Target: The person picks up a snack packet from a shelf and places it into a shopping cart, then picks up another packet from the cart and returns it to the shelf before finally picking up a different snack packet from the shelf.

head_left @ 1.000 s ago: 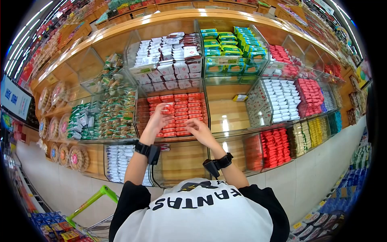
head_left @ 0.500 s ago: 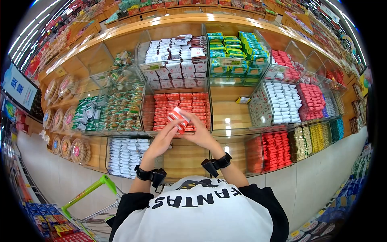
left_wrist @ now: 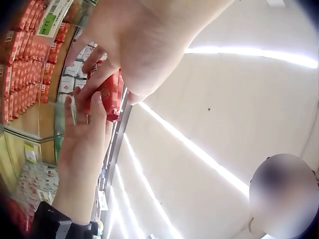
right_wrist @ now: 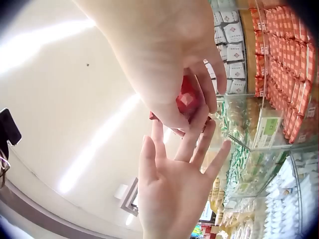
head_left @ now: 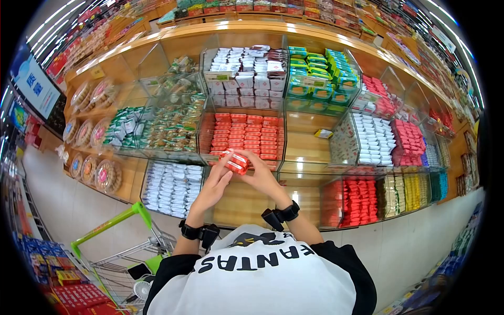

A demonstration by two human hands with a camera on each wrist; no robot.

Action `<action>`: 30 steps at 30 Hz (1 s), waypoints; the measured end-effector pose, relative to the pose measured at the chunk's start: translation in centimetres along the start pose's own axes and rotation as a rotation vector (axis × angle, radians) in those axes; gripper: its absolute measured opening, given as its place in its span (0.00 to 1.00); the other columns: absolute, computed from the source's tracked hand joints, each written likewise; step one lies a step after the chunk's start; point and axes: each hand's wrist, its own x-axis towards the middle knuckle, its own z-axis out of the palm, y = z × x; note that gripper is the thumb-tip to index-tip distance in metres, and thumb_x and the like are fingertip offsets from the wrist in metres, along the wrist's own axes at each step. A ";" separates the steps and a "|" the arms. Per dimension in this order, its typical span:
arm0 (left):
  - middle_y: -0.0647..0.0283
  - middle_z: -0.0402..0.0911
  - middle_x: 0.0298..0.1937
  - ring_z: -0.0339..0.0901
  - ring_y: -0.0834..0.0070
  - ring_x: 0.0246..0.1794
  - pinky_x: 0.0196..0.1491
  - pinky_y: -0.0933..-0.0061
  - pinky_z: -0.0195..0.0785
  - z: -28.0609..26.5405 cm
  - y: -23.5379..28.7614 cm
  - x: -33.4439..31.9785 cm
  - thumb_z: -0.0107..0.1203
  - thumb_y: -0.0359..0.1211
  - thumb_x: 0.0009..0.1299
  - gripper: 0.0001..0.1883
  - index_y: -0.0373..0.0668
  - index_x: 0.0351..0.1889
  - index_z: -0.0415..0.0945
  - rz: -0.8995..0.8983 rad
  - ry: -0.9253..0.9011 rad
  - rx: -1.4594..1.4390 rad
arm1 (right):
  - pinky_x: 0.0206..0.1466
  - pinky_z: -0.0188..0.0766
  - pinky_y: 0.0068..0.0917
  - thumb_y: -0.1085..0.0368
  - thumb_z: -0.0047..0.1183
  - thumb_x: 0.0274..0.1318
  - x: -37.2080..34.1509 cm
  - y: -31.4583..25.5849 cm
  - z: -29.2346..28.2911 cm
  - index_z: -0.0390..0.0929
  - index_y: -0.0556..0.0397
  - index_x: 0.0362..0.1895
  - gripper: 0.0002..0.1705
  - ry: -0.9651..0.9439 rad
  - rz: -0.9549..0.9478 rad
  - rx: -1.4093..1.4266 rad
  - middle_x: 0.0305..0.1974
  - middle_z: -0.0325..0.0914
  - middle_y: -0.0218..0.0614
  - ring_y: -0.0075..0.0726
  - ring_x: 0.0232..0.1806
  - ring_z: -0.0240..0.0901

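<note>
The right hand (head_left: pixel 263 177) holds a red packet (head_left: pixel 239 164) between thumb and fingers; the left hand (head_left: pixel 210 190) touches it, fingers spread and nearly straight. From the head, the packet overlaps the near edge of a bin of stacked red packets (head_left: pixel 252 135). Bare wooden shelf (head_left: pixel 237 206) lies below; rightward, one yellow packet (head_left: pixel 323 134) leaves its compartment (head_left: pixel 304 152) roomy.

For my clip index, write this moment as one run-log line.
right hand: gripping red packet; left hand: straight fingers touching it; beyond hands: stacked red packets; person's left: green-handled cart
</note>
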 end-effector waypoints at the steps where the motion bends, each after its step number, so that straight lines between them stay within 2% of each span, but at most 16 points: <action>1: 0.58 0.62 0.53 0.62 0.75 0.49 0.52 0.77 0.53 0.0 0.0 -0.5 0.39 0.29 0.67 0.24 0.46 0.63 0.51 -0.027 0.019 -0.096 | 0.51 0.64 0.28 0.73 0.55 0.38 -0.1 0.0 0.4 0.62 0.49 0.54 0.33 -0.006 -0.025 -0.012 0.52 0.65 0.36 0.35 0.53 0.63; 5: 0.58 0.65 0.51 0.65 0.76 0.48 0.53 0.77 0.54 -0.1 1.5 -2.7 0.38 0.28 0.68 0.25 0.43 0.63 0.46 0.020 0.100 -0.222 | 0.53 0.62 0.29 0.70 0.58 0.37 -0.4 -0.3 1.8 0.63 0.52 0.53 0.33 -0.046 -0.047 0.003 0.51 0.66 0.38 0.37 0.52 0.64; 9: 0.57 0.69 0.48 0.66 0.76 0.49 0.55 0.74 0.53 -0.9 0.9 -4.6 0.38 0.28 0.68 0.24 0.40 0.62 0.47 -0.003 0.177 -0.200 | 0.53 0.62 0.29 0.71 0.58 0.37 -0.7 -0.5 3.0 0.63 0.52 0.52 0.32 -0.114 -0.042 0.003 0.52 0.66 0.39 0.37 0.51 0.65; 13: 0.58 0.73 0.43 0.69 0.76 0.46 0.54 0.74 0.53 -1.1 1.0 -6.2 0.40 0.28 0.67 0.27 0.41 0.63 0.45 -0.026 0.283 -0.190 | 0.51 0.64 0.28 0.70 0.58 0.39 -0.9 -0.8 4.2 0.64 0.52 0.52 0.31 -0.121 -0.080 0.065 0.50 0.67 0.40 0.36 0.49 0.67; 14: 0.60 0.74 0.39 0.70 0.77 0.43 0.50 0.76 0.57 -1.1 0.2 -6.4 0.43 0.28 0.66 0.29 0.42 0.63 0.44 -0.011 0.329 -0.187 | 0.49 0.65 0.27 0.69 0.57 0.40 -1.0 -0.8 4.5 0.64 0.51 0.52 0.30 -0.114 -0.084 0.082 0.48 0.69 0.40 0.35 0.47 0.69; 15: 0.60 0.74 0.39 0.70 0.77 0.43 0.50 0.76 0.57 -1.3 -0.1 -6.7 0.43 0.28 0.66 0.29 0.42 0.63 0.44 -0.015 0.339 -0.187 | 0.49 0.65 0.27 0.69 0.57 0.40 -1.0 -0.9 4.7 0.64 0.51 0.52 0.30 -0.124 -0.084 0.085 0.48 0.69 0.40 0.35 0.47 0.69; 18: 0.62 0.73 0.34 0.69 0.80 0.36 0.41 0.79 0.61 -1.7 -0.6 -7.5 0.50 0.27 0.62 0.33 0.45 0.63 0.46 -0.017 0.451 -0.144 | 0.48 0.66 0.25 0.69 0.57 0.40 -1.1 -1.1 5.2 0.64 0.52 0.51 0.29 -0.144 -0.025 0.143 0.44 0.72 0.38 0.30 0.45 0.70; 21: 0.63 0.73 0.34 0.70 0.80 0.37 0.40 0.79 0.62 -2.1 -0.7 -8.2 0.50 0.27 0.61 0.33 0.45 0.63 0.46 -0.074 0.486 -0.144 | 0.52 0.62 0.26 0.70 0.57 0.41 -1.4 -0.8 5.6 0.63 0.54 0.52 0.30 -0.216 0.087 0.246 0.47 0.70 0.35 0.27 0.48 0.66; 22: 0.64 0.72 0.34 0.70 0.80 0.37 0.40 0.79 0.63 -2.1 -1.5 -8.5 0.50 0.28 0.62 0.25 0.41 0.58 0.55 -0.071 0.518 -0.119 | 0.52 0.62 0.26 0.70 0.56 0.41 -1.5 -0.7 5.8 0.63 0.55 0.52 0.29 -0.224 0.092 0.282 0.46 0.70 0.34 0.26 0.48 0.66; 23: 0.64 0.72 0.34 0.70 0.80 0.37 0.40 0.79 0.63 -2.2 -2.3 -8.8 0.50 0.28 0.62 0.25 0.41 0.58 0.55 -0.074 0.525 -0.119 | 0.52 0.62 0.26 0.70 0.56 0.42 -1.6 -0.7 5.9 0.63 0.55 0.52 0.29 -0.232 0.096 0.318 0.45 0.70 0.33 0.24 0.48 0.66; 25: 0.64 0.72 0.34 0.71 0.80 0.37 0.40 0.80 0.63 -2.4 -2.8 -9.1 0.48 0.28 0.63 0.13 0.36 0.46 0.65 -0.119 0.443 -0.005 | 0.53 0.62 0.25 0.70 0.56 0.43 -1.7 -0.5 6.0 0.63 0.55 0.52 0.28 -0.257 0.085 0.318 0.45 0.70 0.33 0.24 0.48 0.66; 26: 0.64 0.72 0.34 0.71 0.80 0.37 0.40 0.80 0.63 -2.2 -2.7 -9.2 0.48 0.28 0.63 0.13 0.36 0.46 0.65 -0.120 0.448 -0.006 | 0.53 0.62 0.25 0.69 0.56 0.43 -1.7 -0.5 6.0 0.63 0.55 0.52 0.28 -0.275 0.072 0.317 0.45 0.70 0.33 0.24 0.47 0.65; 28: 0.64 0.73 0.35 0.71 0.80 0.36 0.41 0.80 0.64 -1.6 -1.0 -9.5 0.47 0.28 0.64 0.05 0.35 0.34 0.69 -0.129 0.507 -0.126 | 0.53 0.61 0.25 0.69 0.56 0.44 -1.7 -0.5 6.2 0.63 0.55 0.52 0.27 -0.304 0.078 0.324 0.45 0.70 0.33 0.24 0.47 0.65; 30: 0.64 0.73 0.34 0.71 0.80 0.36 0.41 0.79 0.64 -1.6 -1.1 -9.9 0.47 0.28 0.64 0.05 0.35 0.34 0.68 -0.121 0.529 -0.118 | 0.53 0.61 0.25 0.68 0.55 0.45 -1.6 -0.5 6.3 0.63 0.55 0.51 0.26 -0.336 0.086 0.329 0.45 0.70 0.33 0.24 0.47 0.65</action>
